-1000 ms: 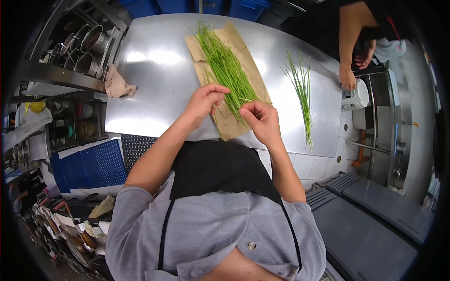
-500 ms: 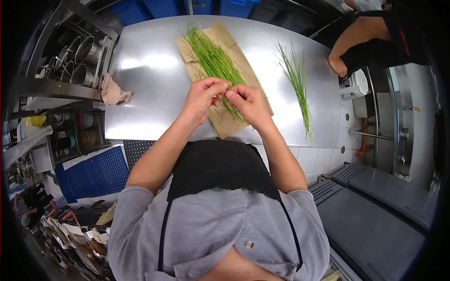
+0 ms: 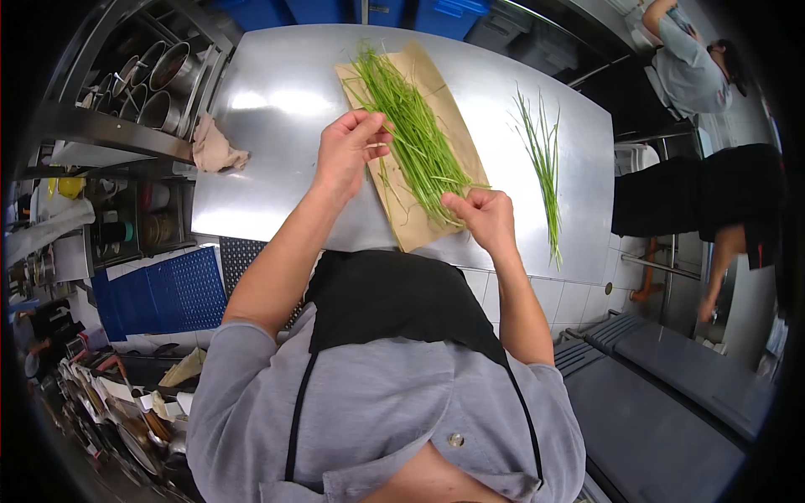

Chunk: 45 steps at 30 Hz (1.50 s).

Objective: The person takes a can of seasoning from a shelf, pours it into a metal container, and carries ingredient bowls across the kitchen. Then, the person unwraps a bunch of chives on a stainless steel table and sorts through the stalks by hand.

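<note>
A thick bundle of chives [image 3: 415, 138], thin and bright green, lies lengthwise on a sheet of brown paper [image 3: 449, 96] on the steel table. My left hand [image 3: 350, 149] is at the bundle's left edge, thumb and forefinger pinched together. Whatever is between those fingertips is too small to make out. At the lower right end of the bundle, my right hand [image 3: 486, 220] has its fingers curled in and its thumb against the stalk ends. A smaller group of chives [image 3: 543, 172] rests apart on bare metal to the right.
A crumpled pinkish cloth [image 3: 216, 147] lies at the left edge of the steel table [image 3: 281, 159]. Pots [image 3: 174, 71] sit on a rack beyond it. Blue bins [image 3: 449, 15] stand behind the table. At right are a person in a black apron [image 3: 700, 197] and another person [image 3: 692, 71] farther back.
My hands were together over the bundle's lower part; now the left is farther up and the right lower and to the right. The person at right has moved away from the table edge.
</note>
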Motion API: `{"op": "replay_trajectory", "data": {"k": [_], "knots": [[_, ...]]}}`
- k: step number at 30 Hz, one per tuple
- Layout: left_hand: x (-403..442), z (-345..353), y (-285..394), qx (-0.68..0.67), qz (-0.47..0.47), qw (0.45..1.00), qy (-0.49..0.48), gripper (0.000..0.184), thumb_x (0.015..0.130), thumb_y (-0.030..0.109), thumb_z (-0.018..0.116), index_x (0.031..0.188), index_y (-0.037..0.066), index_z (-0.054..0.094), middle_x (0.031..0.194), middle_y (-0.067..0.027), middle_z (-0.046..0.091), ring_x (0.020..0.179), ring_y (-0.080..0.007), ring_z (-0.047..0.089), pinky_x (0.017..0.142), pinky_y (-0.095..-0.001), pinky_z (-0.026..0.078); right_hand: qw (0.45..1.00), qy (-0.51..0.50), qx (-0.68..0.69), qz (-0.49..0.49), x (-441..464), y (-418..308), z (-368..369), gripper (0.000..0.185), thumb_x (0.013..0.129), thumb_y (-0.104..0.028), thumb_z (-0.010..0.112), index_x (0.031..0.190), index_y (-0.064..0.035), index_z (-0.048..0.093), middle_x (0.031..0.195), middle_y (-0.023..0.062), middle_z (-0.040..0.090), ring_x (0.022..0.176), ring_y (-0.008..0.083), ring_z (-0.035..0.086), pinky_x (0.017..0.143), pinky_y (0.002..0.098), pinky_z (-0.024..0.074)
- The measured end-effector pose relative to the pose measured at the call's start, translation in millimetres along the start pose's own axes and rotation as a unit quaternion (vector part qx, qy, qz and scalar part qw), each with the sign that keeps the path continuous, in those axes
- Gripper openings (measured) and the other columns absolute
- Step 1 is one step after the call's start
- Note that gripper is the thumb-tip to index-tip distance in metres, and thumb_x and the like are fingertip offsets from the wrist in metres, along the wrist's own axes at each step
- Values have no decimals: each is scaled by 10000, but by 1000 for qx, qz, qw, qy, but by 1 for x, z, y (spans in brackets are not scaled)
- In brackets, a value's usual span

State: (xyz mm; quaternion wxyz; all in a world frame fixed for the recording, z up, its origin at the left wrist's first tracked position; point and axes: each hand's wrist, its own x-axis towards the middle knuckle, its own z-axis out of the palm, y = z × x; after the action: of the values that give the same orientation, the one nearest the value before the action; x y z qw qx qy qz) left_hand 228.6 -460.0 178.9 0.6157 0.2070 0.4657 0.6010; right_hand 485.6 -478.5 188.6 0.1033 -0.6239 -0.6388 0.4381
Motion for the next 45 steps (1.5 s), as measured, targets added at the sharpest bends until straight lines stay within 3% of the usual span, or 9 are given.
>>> {"op": "replay_trajectory", "data": {"k": [1,4,8,11,14,17,23,38,45], "knots": [[-3,3,2,-4,-7,1000,-17,113,955,171,672,953,71,618,896,-70,694,792,-131,641,717,-276,534,998,7,-56,35,1,1,-1,181,848,-165,760,867,13,733,710,49,657,652,88,575,544,272,425],[-8,12,-3,3,-18,999,-35,124,961,166,664,955,63,596,917,-105,705,786,-147,658,721,-287,555,962,182,-30,-201,-2,-4,11,171,823,-175,761,892,-22,730,823,117,662,716,248,613,658,381,490],[-19,23,-12,-6,-52,998,-47,122,962,148,660,952,47,594,921,-113,705,795,-158,664,721,-282,560,892,283,-60,-347,4,-42,18,155,818,-162,768,911,-44,731,873,113,673,808,304,623,725,411,502],[-20,26,-21,-27,-41,997,-51,125,955,143,669,957,33,609,914,-121,706,762,-159,657,711,-281,560,916,218,-60,-331,12,-49,25,137,820,-144,762,910,-46,731,803,112,673,734,291,626,687,385,501],[-20,22,-16,-34,-38,997,-59,148,950,138,675,1018,12,636,912,-102,705,772,-148,652,734,-286,556,968,120,97,-199,12,-47,29,120,863,-136,740,906,-27,715,718,77,666,633,198,610,602,321,472],[-29,27,-7,-82,-78,989,-99,178,940,136,690,1053,1,667,905,-75,700,776,-131,641,744,-281,537,934,-20,336,-120,16,-41,26,192,930,-204,715,921,-13,699,732,-1,652,618,57,541,567,219,423],[-30,23,-30,2,-95,987,-128,200,939,132,692,1059,-27,680,912,-60,680,789,-126,628,727,-264,512,919,-86,383,-50,5,-37,12,163,936,-184,697,911,-23,695,710,4,641,600,55,530,542,214,391],[38,-5,11,-118,40,992,11,131,929,136,710,981,24,664,844,-26,662,725,-100,596,657,-235,491,964,8,251,-89,-38,3,-90,114,866,-134,747,853,-23,727,675,9,659,599,51,562,543,213,392],[19,-6,19,30,48,998,-6,173,904,165,740,880,22,647,794,-35,636,667,-105,556,615,-243,457,956,72,265,-105,-38,20,-99,153,816,-136,799,877,-6,746,724,28,686,653,84,586,593,240,436]]}}
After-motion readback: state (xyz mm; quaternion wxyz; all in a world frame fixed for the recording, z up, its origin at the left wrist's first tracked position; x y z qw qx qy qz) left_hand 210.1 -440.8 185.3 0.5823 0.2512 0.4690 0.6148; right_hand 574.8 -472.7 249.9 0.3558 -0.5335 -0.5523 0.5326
